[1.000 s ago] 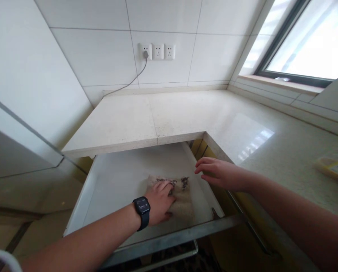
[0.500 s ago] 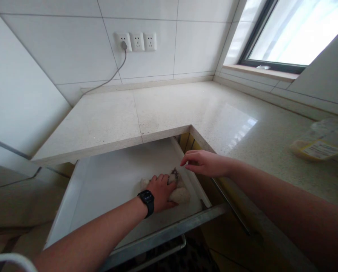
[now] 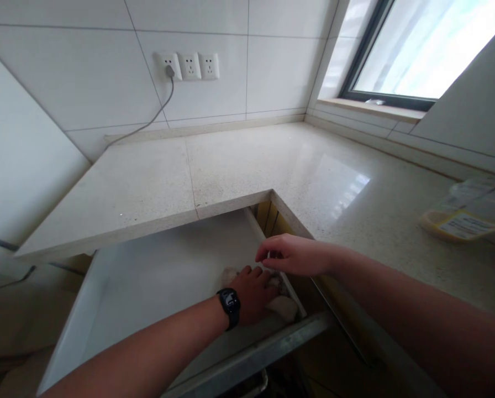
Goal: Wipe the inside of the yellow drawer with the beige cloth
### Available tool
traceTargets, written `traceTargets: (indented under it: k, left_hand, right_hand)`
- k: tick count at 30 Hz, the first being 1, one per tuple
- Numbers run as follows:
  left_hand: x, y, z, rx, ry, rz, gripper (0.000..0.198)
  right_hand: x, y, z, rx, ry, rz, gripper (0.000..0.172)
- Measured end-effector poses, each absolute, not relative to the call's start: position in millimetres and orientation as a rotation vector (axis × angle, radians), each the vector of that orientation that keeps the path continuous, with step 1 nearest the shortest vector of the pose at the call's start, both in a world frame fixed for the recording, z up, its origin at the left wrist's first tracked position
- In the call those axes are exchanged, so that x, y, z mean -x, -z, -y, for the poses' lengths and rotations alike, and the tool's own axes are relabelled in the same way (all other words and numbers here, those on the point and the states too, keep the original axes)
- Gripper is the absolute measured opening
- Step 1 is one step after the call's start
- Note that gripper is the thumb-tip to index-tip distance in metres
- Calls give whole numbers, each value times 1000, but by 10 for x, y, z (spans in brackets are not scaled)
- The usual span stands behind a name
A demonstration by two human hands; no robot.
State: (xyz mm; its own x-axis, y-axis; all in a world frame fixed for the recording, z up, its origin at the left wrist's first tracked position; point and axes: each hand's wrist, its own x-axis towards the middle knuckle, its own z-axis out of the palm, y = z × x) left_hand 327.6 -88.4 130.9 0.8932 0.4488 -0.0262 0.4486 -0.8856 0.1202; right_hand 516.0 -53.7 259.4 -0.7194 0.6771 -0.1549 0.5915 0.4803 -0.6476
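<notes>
My left hand (image 3: 253, 293), with a black watch on the wrist, lies inside an open white drawer (image 3: 148, 276) and presses on a beige cloth (image 3: 284, 307) bunched in the drawer's front right corner. Its fingers curl over the cloth and cover most of it. My right hand (image 3: 291, 254) hovers over the drawer's right wall, just above the cloth, with the fingers loosely bent and nothing in them.
A pale stone countertop (image 3: 239, 166) wraps round the drawer in an L shape. A clear plastic container with a yellow label (image 3: 458, 221) lies on it at the right. A wall socket strip (image 3: 187, 66) holds one plugged grey cable. A window (image 3: 430, 44) is at upper right.
The cloth went from spread flat to bunched up under my left hand and moved toward the drawer's front right corner. My right hand drew closer above it. The camera view shifted left.
</notes>
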Motion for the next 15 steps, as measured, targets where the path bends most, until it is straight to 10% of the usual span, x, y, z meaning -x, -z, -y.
traceTargets:
  k: [15]
  left_hand:
    - [-3087, -1176, -569, -2644, -58, -1308, 50]
  right_hand:
    - [-5135, -2535, 514, 1311, -943, 2742, 25]
